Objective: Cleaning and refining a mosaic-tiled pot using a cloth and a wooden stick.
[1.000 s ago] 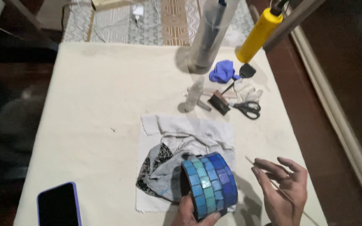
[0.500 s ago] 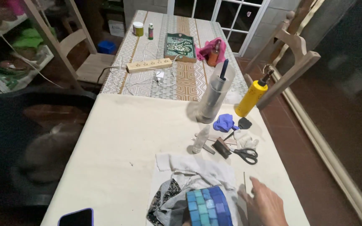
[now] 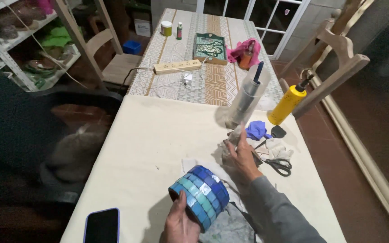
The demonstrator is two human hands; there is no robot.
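A phone (image 3: pixel 102 226) lies at the table's (image 3: pixel 158 135) near left corner. Left hand (image 3: pixel 179 221) grips the blue mosaic pot (image 3: pixel 199 196) near the near edge. Right hand (image 3: pixel 241 155), fingers spread, reaches over a small bottle (image 3: pixel 228 151); scissors (image 3: pixel 279 165) lie near the right edge

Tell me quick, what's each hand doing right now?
Left hand: closed on the blue mosaic pot.
Right hand: open, holding nothing, reaching across the table.

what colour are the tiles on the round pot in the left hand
Blue and turquoise mosaic squares cover the round pot, held by the left hand; the head view shows it.
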